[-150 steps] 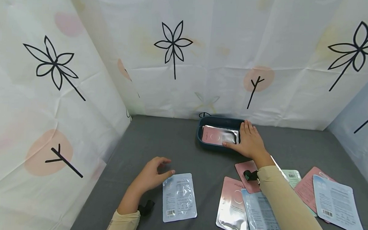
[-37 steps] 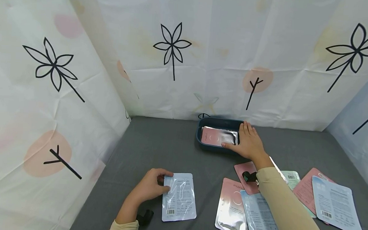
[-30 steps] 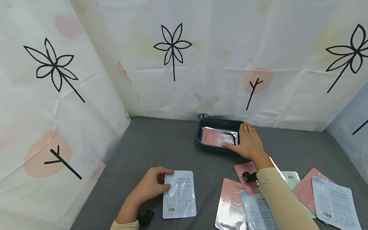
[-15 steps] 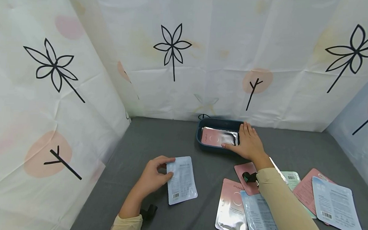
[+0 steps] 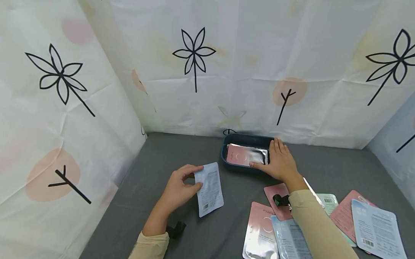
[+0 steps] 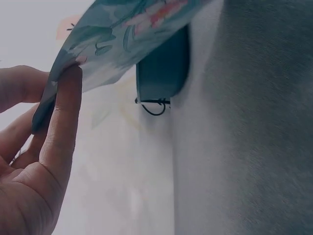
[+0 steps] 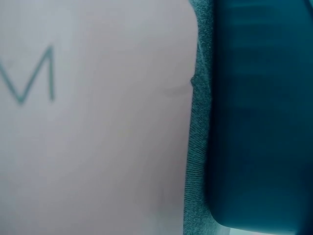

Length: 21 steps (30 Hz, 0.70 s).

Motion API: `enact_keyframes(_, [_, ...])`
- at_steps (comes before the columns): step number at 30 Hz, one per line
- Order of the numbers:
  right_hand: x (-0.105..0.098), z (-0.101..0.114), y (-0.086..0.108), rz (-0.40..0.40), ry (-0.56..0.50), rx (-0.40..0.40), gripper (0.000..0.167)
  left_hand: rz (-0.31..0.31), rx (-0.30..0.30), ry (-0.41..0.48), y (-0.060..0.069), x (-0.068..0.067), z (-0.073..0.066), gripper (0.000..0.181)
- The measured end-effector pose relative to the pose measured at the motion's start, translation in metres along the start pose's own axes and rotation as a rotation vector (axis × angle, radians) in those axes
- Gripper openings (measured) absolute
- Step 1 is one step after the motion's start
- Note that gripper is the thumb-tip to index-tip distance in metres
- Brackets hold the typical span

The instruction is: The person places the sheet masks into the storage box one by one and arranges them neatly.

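Slanting out from the left hand (image 5: 178, 189), a thin, round-cornered blue packet (image 5: 210, 190) is pinched at its near edge between thumb and fingers. Beyond that hand and to its right, a smooth, dark oblong tub (image 5: 248, 140) holds a shiny pink packet (image 5: 241, 155); the right hand (image 5: 282, 161), fingers straight, thumb apart, rests across the tub's end. Slick packets (image 5: 262, 238) overlap under the right sleeve (image 5: 322, 232) on grey cloth (image 5: 176, 149)

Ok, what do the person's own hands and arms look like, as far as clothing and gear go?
The left hand and right hand wear no gloves. Both arms have tan sleeves. A small black device sits at the left wrist; another dark one, with a green patch, at the right.
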State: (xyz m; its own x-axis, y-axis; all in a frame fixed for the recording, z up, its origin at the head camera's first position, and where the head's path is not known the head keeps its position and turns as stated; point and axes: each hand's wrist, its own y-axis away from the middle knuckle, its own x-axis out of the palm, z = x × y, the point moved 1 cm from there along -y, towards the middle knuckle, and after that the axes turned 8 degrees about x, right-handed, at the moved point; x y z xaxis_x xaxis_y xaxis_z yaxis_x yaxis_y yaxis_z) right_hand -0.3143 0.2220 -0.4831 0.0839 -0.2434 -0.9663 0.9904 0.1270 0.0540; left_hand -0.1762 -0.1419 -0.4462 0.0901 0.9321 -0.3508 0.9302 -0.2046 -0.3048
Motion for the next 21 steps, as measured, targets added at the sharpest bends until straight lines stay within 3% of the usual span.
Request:
enact_keyframes(13, [-0.002, 0.000, 0.001, -0.011, 0.015, 0.004, 0.137, -0.007, 0.094, 0.029, -0.023, 0.004, -0.012, 0.045])
enact_keyframes(21, [-0.002, 0.002, 0.003, -0.002, 0.006, 0.003, 0.137, -0.049, 0.129, 0.086, -0.037, 0.002, -0.021, 0.045])
